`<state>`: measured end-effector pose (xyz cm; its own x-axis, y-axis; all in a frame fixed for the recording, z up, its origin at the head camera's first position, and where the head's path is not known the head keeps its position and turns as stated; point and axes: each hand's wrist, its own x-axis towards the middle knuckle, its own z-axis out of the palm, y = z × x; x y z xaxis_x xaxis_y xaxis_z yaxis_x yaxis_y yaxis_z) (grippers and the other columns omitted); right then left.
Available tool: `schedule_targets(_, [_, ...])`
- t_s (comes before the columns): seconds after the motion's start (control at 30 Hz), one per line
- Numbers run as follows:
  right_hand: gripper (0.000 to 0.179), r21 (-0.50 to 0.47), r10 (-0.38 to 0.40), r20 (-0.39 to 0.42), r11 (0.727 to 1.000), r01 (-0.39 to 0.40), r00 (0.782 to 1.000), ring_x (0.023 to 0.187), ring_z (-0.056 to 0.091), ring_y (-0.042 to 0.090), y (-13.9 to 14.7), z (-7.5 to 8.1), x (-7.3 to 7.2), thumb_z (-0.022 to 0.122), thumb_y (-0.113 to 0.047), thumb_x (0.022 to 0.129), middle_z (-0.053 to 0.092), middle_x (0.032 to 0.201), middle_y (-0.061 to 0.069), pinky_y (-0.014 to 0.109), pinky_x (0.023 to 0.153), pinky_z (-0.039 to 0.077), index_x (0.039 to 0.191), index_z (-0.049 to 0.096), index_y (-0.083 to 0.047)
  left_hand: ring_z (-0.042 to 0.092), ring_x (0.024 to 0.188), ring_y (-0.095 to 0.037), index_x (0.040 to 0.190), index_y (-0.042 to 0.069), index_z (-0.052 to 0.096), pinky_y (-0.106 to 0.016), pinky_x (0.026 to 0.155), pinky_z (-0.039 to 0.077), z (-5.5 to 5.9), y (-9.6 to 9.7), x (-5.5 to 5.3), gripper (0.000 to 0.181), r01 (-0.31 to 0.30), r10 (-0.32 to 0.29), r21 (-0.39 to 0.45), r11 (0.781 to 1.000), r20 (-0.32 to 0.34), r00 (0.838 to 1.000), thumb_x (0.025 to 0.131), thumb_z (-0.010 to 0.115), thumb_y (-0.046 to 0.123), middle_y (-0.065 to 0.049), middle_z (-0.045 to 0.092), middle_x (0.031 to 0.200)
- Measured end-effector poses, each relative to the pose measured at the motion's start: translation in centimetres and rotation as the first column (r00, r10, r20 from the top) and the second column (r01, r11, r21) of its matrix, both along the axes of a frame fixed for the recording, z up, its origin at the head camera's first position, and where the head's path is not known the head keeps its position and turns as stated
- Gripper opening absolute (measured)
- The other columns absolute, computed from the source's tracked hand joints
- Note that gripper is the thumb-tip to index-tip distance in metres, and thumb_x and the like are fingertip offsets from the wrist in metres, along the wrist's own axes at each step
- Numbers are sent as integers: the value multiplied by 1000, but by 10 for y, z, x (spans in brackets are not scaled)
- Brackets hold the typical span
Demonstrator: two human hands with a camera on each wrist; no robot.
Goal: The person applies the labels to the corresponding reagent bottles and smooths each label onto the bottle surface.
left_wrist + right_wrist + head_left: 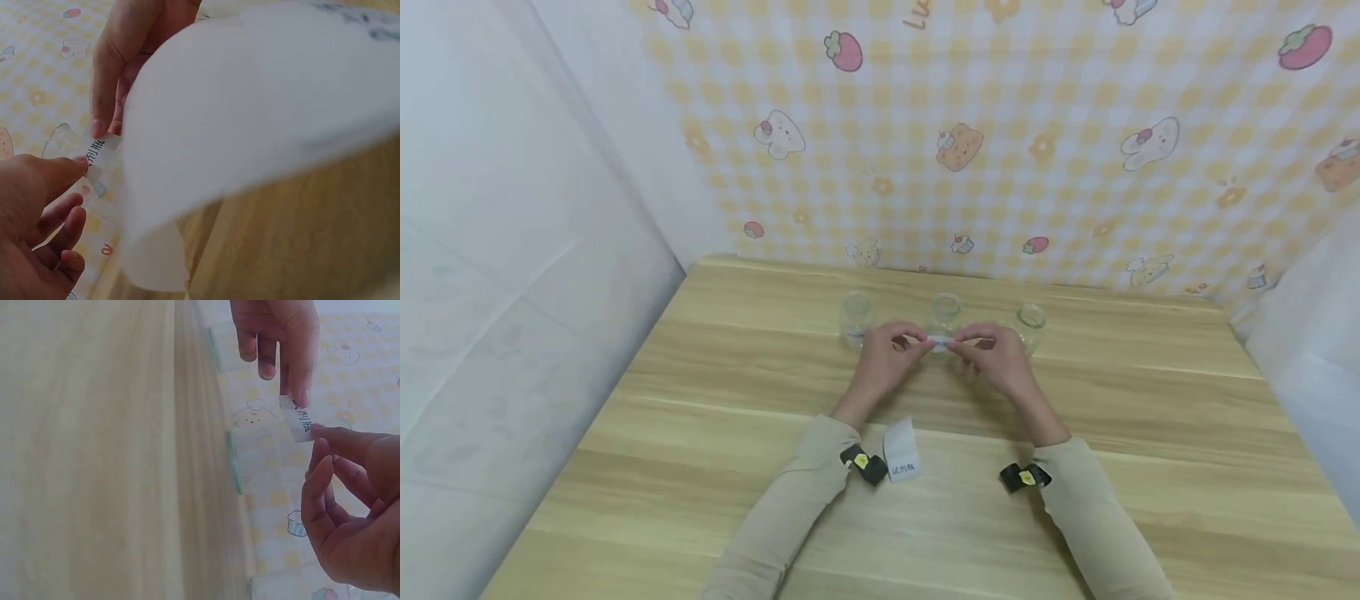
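My left hand (882,365) and right hand (1002,360) meet in front of the middle glass jar (947,307). Between them is a small white label (299,421) with black handwritten characters, each hand pinching one end by thumb and fingertips. In the right wrist view the label overlaps the clear glass behind it. The left hand's other fingers are loosely bent beneath its thumb in the left wrist view. Close by the left wrist strap is a larger white paper strip (901,450) with similar writing, which fills much of the left wrist view.
A second glass jar (857,310) stands to the left, bearing a written label partly behind the left hand. Another open jar (1032,318) stands by the right hand. The wooden table (737,358) ends at a yellow checked cloth (910,208) with cartoon prints.
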<state>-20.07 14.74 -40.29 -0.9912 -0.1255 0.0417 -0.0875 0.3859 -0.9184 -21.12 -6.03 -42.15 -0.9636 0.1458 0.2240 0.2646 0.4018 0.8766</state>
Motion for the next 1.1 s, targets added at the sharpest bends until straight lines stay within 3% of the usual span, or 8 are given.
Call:
schedule_targets(0.3, [22, 52, -7, -33, 999, 9, 999, 77, 70, 36, 0, -3, -3, 77, -19, 95, 59, 142, 16, 26, 60, 55, 100, 76, 2, 69, 83, -19, 96, 7, 77, -26, 75, 57, -5, 5, -3, 15, -16, 14, -38, 999, -46, 999, 91, 81, 20, -9, 73, 121])
schedule_targets(0.67, [19, 24, 5, -78, 1000, -3, 997, 79, 73, 37, 1, -4, -6, 78, -14, 94, 56, 148, 15, 28, 64, 60, 98, 76, 4, 70, 91, -21, 96, 9, 76, -32, 81, 58, -7, 6, -7, 12, -15, 14, -37, 999, -30, 999, 93, 80, 19, -9, 65, 140])
schedule_targets(1.1, [18, 45, 11, -76, 999, -7, 997, 79, 73, 32, 3, -6, -13, 78, -15, 94, 56, 149, 10, 27, 64, 59, 99, 77, 2, 69, 95, -22, 97, 8, 75, -35, 83, 57, -10, 5, -14, 12, 13, -15, -55, 998, -40, 999, 94, 78, 20, -8, 64, 142])
